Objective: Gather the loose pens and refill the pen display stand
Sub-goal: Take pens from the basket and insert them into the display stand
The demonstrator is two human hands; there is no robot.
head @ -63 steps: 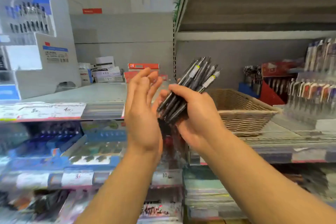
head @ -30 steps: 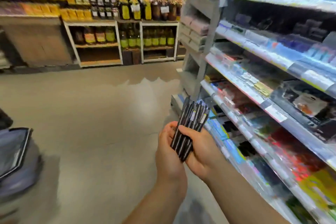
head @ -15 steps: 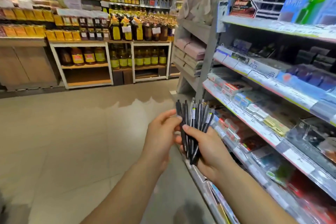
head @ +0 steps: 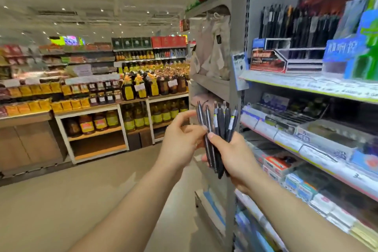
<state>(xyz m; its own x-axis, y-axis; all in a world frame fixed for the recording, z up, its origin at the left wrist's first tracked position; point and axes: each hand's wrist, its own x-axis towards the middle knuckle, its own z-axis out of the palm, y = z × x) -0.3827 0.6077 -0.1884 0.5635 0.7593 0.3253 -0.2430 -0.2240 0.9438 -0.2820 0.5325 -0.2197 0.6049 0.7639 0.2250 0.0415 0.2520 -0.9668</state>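
Note:
My right hand grips a bundle of several dark pens, held upright in front of the shelf end. My left hand is just left of the bundle; its thumb and forefinger pinch the leftmost pens near their upper halves. A pen display stand with a red front label and rows of dark pens sits on the upper shelf at the right, above and beyond my hands.
The stationery shelving runs along my right, with price strips and boxed goods on each level. Its grey end post stands just behind the pens. The aisle floor opens to the left, ending at shelves of bottles.
My view has swung from the basket shelf to the aisle and risen toward the upper shelf. The pens now stand upright, and my left hand has gone from flat beside them to pinching them.

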